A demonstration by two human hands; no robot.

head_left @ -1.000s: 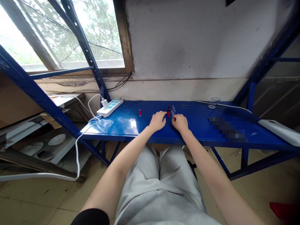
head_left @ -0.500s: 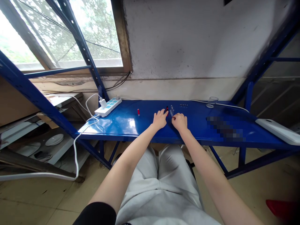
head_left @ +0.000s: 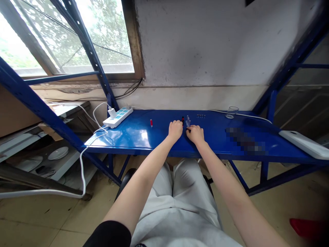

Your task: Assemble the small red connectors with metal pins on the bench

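Note:
My left hand (head_left: 175,130) rests low over the blue tabletop with its fingers curled. Against its fingertips stand small red and black pieces (head_left: 182,120), too small to make out in detail. Beside them is a group of small clear, tube-like pieces (head_left: 188,120). At the near end of this group, my right hand (head_left: 195,133) has its fingers pressed together; what lies between them, if anything, is hidden. A short red piece with a pale lower end (head_left: 151,122) stands apart on the left.
A white power strip (head_left: 117,117) lies at the table's left end. Several tiny pieces (head_left: 200,116) form a row at the back, left of a clear glass (head_left: 231,112). A blurred-out dark item (head_left: 245,140) and a white device (head_left: 304,144) lie on the right of the blue table (head_left: 123,137).
My left hand's fingers have curled in from a more stretched-out pose. My right hand has shifted slightly left and down beside the clear pieces.

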